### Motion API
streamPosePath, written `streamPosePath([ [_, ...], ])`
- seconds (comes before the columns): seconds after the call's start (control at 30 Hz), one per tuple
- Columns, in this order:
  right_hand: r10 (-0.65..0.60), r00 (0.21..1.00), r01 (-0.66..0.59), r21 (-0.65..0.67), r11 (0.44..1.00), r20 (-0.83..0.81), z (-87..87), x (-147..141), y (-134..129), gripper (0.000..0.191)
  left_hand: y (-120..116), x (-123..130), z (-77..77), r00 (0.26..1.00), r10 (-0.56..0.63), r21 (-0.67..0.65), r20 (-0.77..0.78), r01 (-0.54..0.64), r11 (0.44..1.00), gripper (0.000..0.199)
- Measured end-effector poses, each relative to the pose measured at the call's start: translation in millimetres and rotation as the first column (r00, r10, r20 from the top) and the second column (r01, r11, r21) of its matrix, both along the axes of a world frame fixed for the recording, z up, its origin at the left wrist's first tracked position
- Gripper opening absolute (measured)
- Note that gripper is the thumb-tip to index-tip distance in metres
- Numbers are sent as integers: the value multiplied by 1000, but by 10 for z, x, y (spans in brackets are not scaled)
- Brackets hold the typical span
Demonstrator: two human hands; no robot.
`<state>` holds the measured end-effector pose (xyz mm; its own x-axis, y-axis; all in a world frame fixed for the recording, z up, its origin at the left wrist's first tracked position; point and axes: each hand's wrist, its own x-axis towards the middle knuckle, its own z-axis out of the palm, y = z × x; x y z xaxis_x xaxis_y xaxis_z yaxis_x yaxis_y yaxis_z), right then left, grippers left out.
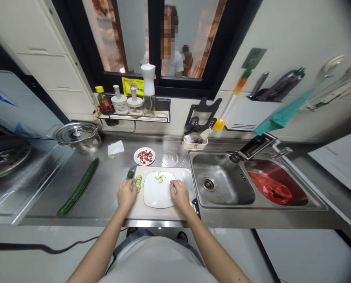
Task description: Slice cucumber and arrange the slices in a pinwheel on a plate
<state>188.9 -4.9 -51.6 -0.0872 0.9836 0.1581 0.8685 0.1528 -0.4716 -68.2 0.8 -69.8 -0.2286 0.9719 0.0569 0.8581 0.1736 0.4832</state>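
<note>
A white square plate (159,196) rests on the cutting board (134,214), with a few cucumber slices (160,177) fanned out near its far edge. Left of the plate, a row of cucumber slices (138,184) lies on the board. My left hand (127,193) is beside this row, fingers curled together at the slices; whether one is between them is hidden. Over the plate's right rim, my right hand (180,193) has its fingertips pinched, and anything in them is too small to name. A kitchen knife (196,207) lies right of the plate, partly behind my right hand.
A whole cucumber (79,188) lies on the steel counter at left, near a lidded pot (78,135). Behind the board stands a small plate of red pieces (144,156). At right is a double sink (222,200) holding a red bag (269,188).
</note>
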Motion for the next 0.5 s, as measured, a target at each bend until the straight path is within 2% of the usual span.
streamPosePath([
  [0.2,-4,998,5,18,1000,-65,31,-13,-205,34,-136,-202,-44,998,62,-55,-31,-63,996,35],
  [0.37,36,995,-34,17,999,-89,53,-49,-386,32,-196,-139,-53,997,51,-99,-65,-58,993,29],
  [0.5,24,994,-20,34,999,-103,41,-38,-461,31,-205,-57,-71,996,25,-148,-80,-36,988,27],
])
